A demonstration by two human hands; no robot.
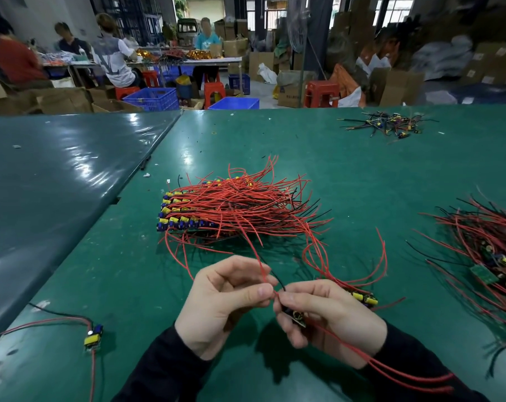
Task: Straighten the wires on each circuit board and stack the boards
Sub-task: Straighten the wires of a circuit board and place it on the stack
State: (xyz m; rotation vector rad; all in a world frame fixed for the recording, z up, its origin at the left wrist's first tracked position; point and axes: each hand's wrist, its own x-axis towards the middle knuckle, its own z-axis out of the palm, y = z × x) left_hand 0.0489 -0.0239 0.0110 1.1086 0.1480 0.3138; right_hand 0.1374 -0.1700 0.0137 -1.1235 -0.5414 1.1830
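While the small circuit board (pixel 296 316) sits low in the right hand (pixel 330 320), fingers curled round it just above the desk (pixel 362 175), the left hand (pixel 225 300) pinches its red wire (pixel 261 268) between thumb and forefinger, right where the lead leaves the board. A thin black wire (pixel 276 278) rises beside the red one. Further red leads trail from under the right hand toward the near right corner.

Step in hand, as judged: straightening the leads of one board, not yet stacking. Next move likely calls for drawing the pinch outward along the red wire with the board kept fixed, then the same for the black wire, before laying the board on the stack.

Materials: wires have smooth, glossy insulation, are springy and hold loose curves. The board is a narrow dark strip carrying yellow and blue parts.

Stack of finished boards (pixel 185 211) lies mid-desk beyond the hands, rows neat, wires fanned to the right. A tangled, unsorted pile (pixel 489 250) sits at the right edge. One loose board (pixel 93 338) lies near left, apart from the rest. A small heap of scraps (pixel 391 126) lies far right. The desk cover is green, slick and reflective.
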